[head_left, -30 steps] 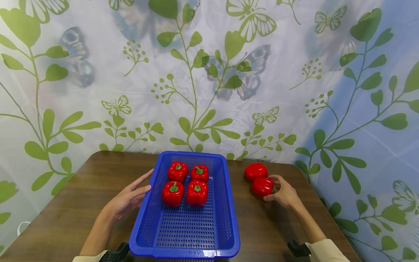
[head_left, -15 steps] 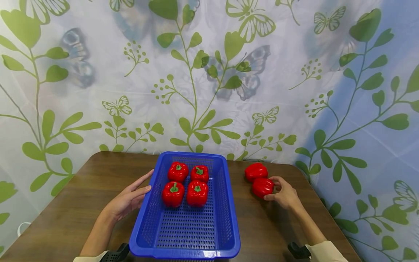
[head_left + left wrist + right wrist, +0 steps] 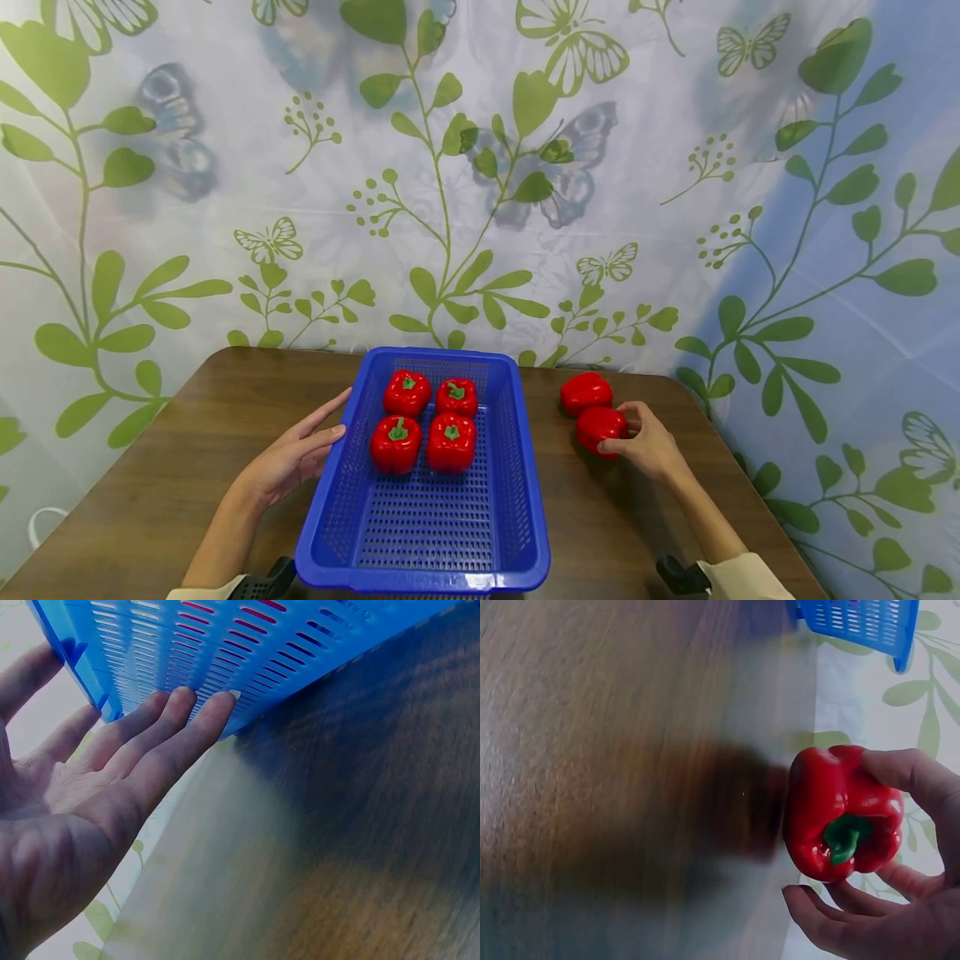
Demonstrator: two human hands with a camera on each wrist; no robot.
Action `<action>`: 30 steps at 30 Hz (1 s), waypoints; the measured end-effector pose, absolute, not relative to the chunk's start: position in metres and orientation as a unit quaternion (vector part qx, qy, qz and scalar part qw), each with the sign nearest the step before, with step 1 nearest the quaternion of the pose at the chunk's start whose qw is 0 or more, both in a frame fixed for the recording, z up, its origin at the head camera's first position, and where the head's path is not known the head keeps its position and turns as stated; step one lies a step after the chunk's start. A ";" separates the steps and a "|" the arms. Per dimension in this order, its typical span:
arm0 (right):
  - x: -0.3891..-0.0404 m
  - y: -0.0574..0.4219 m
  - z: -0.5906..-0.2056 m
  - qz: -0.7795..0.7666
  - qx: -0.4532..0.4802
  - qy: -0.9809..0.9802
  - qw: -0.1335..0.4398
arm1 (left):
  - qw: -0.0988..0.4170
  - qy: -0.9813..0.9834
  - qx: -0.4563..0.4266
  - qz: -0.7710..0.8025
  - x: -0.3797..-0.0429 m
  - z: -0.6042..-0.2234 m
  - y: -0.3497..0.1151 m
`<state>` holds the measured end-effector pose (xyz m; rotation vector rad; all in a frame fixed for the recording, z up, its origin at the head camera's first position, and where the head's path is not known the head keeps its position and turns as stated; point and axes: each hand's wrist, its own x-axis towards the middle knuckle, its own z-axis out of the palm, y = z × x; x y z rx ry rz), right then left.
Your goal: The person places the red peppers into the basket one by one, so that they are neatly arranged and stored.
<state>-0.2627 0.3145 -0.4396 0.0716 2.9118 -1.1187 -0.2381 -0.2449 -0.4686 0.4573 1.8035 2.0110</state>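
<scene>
A blue perforated plastic basket (image 3: 517, 500) stands on the table with several red bell peppers inside, their green stems up. My left hand (image 3: 288, 462) is at its left side, fingers extended; in the left wrist view the fingertips (image 3: 217, 709) lie against the slotted wall and reach up to the rim. Right of the basket, my right hand (image 3: 648, 442) holds a red bell pepper (image 3: 600, 427) lying on its side, thumb on one side and fingers on the other. The right wrist view shows its green stem (image 3: 845, 838) facing the palm. Another red bell pepper (image 3: 585, 392) lies just behind it.
The brown wooden table (image 3: 187, 450) ends close to a patterned curtain (image 3: 480, 208) with leaves and butterflies. Bare tabletop lies between the basket and the two peppers on the right. A dark band (image 3: 682, 575) sits on the right wrist.
My right thumb has moved slightly left, farther over the near side of the nearer pepper. My left hand and the basket have stayed put.
</scene>
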 end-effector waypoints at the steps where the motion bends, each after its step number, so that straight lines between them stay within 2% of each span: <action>1: -0.262 0.314 -0.439 -0.361 0.025 0.932 0.013 | 0.200 0.645 0.163 0.719 -0.238 -0.468 -0.245; 11: -0.260 0.304 -0.425 -0.384 0.034 0.923 0.005 | 0.202 0.642 0.161 0.722 -0.238 -0.467 -0.245; 30: -0.259 0.269 -0.383 -0.378 -0.004 0.924 -0.061 | 0.208 0.631 0.172 0.727 -0.239 -0.465 -0.246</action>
